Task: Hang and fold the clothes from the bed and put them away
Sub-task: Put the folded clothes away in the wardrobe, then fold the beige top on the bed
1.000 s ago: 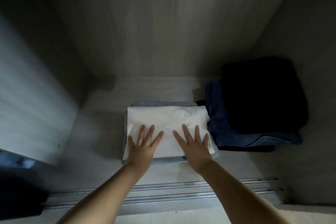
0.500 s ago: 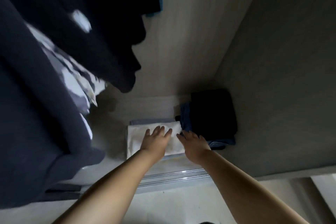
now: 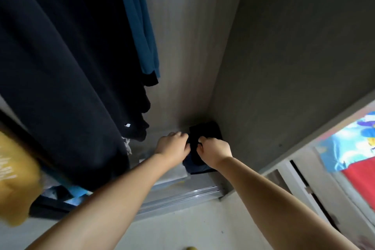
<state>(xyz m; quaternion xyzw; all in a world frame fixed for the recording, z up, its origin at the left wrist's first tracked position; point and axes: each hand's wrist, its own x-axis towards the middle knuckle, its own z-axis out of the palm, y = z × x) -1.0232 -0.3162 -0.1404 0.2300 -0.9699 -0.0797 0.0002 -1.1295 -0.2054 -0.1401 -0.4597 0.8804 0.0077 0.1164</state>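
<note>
Squaring dark stack (image 3: 205, 134) in wardrobe corner; left hand (image 3: 172, 146) flat against its side, right hand (image 3: 215, 148) curled, grip unclear; push level, avoid toppling

Folded stack (image 3: 205, 134) in wardrobe corner, right of hanging clothes (image 3: 60, 57)

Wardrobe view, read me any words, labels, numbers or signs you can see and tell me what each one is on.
No text can be read.
Yellow garment: pale marks, perhaps lettering, too blurred to read.
Dark hanging garment: small white mark, not legible.
Colourful cloth at right: printed shapes, no clear words.
</note>
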